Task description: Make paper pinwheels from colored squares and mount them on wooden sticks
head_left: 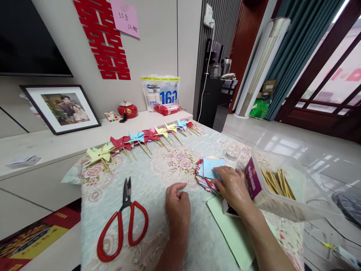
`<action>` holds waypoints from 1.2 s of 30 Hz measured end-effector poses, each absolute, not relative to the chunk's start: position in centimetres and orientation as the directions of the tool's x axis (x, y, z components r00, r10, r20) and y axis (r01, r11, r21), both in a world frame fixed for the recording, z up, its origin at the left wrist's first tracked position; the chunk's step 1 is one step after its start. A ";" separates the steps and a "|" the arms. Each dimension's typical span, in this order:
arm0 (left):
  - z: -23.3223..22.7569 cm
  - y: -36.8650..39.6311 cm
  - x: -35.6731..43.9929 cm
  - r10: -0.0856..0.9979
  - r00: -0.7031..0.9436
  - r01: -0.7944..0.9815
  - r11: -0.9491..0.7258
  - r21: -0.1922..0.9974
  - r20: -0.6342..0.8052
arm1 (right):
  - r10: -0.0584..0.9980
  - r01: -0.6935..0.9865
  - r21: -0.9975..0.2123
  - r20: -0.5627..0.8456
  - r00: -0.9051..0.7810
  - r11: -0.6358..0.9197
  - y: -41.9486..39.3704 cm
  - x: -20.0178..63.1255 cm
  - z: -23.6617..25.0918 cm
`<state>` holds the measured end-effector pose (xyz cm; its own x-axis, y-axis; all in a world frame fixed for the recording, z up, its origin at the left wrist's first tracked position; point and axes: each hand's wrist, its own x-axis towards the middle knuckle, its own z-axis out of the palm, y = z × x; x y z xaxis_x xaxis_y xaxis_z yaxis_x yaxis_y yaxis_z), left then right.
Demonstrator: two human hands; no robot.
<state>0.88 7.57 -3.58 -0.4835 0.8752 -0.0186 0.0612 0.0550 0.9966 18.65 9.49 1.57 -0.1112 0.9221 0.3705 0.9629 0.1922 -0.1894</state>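
Touching, with the right hand [234, 184], a layered stack of square papers [211, 168] at two o'clock from the loosely curled left hand [178, 203]. Can't tell pinching from resting, nor any grip in the left, palm hidden. Spotting, from that left hand, on flowery cloth [159, 177], red-looped scissors [126, 203] at nine, folded-paper pinwheels [122, 143] at eleven, a clear plastic box [278, 208] of thin sticks [279, 183] at three.

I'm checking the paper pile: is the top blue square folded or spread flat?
Spread flat: the blue square shows a broad face atop the paper pile, with no visible fold. The right hand hides part.
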 end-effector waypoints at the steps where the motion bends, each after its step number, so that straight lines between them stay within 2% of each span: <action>1: -3.5 7.5 0.8 0.881 -0.472 0.042 0.055 0.998 -0.028 | 0.923 0.963 -0.190 0.369 -0.109 0.190 9.5 18.7 1.5; 8: -3.1 7.5 0.8 0.877 -0.478 0.042 0.062 0.997 -0.034 | 0.914 0.952 -0.223 0.390 -0.112 0.212 9.7 19.2 0.9; 16: -2.8 7.4 0.8 0.883 -0.468 0.047 0.057 0.997 -0.029 | 0.873 0.942 -0.193 0.460 -0.160 0.275 10.6 19.8 -0.3; 22: -2.7 7.3 0.9 0.884 -0.467 0.038 0.033 0.999 -0.011 | 0.836 0.932 -0.215 0.532 -0.137 0.290 10.7 20.2 -0.4; 29: -2.6 7.3 1.0 0.886 -0.463 0.032 0.019 0.999 -0.002 | 0.706 0.928 -0.251 0.708 -0.018 0.276 10.1 20.0 0.4; 36: -2.6 7.0 1.3 0.915 -0.401 -0.005 0.056 0.998 -0.054 | 0.625 0.918 -0.263 0.780 0.020 0.298 9.8 20.3 0.8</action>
<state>1.31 7.04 -2.57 -0.4008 0.9146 -0.0537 -0.0050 0.0565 0.9984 20.33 9.77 0.78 0.0203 0.6254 0.7800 0.9177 0.2979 -0.2627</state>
